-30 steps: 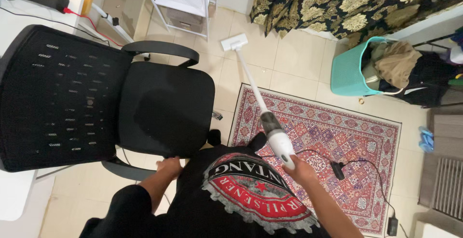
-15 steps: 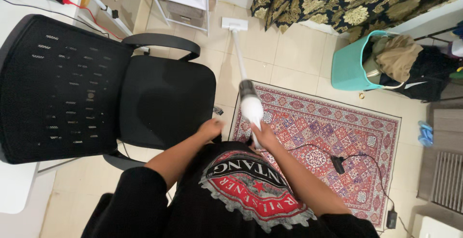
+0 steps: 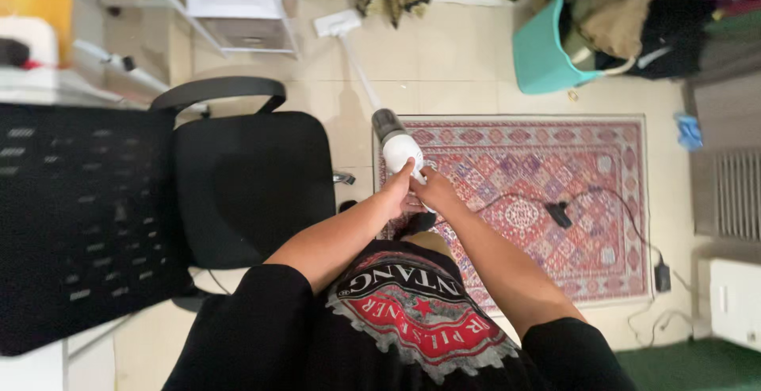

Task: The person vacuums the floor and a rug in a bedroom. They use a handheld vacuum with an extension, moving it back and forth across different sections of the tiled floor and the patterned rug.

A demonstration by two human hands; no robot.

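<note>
Both hands, left hand [image 3: 396,189] and right hand [image 3: 430,193], clench the stick vacuum [image 3: 394,144]; its floor head [image 3: 338,22] (near the shelf leg [image 3: 292,38]) could knock it.

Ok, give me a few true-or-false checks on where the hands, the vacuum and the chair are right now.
1. Both hands are on the stick vacuum. True: the left hand and right hand meet at its handle.
2. The vacuum's floor head rests on the patterned rug. False: it sits on the bare tiles beyond the rug.
3. The black office chair stands to the left of the rug. True.
4. The teal basket is empty. False: it holds clothes.
5. The left hand grips the chair's armrest. False: it is at the vacuum handle.
</note>
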